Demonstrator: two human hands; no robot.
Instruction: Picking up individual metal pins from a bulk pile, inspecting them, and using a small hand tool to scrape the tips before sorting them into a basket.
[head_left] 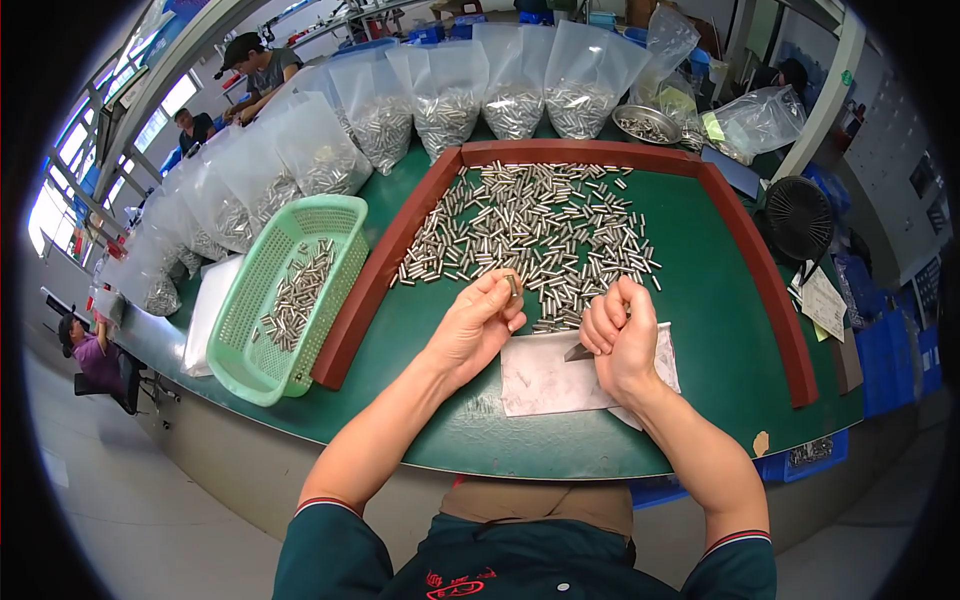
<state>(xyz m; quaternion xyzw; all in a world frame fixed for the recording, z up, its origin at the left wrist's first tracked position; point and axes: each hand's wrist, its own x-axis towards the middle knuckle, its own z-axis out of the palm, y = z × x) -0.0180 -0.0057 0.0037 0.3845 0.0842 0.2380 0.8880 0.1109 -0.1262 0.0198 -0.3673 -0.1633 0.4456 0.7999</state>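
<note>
My left hand (478, 322) pinches a small metal pin (513, 284) upright between thumb and fingertips, above the near edge of a spread of similar pins (540, 215). My right hand (625, 345) is closed around a tool whose dark, flat, pointed end (577, 352) sticks out toward the left; the fist hides the rest, so I cannot tell its kind. Under the right hand, a stained whitish cloth (535, 385) lies on the green tabletop (470, 420). The loose silvery pins lie in a wide heap beyond both hands.
A red-brown frame (572, 150) borders the work area. Left of it stands a green mesh basket (232, 335) holding pins. Clear bags (440, 105) of pins line the back. A metal bowl (645, 125) and a black fan (798, 215) stand right. Several people (268, 75) are farther off.
</note>
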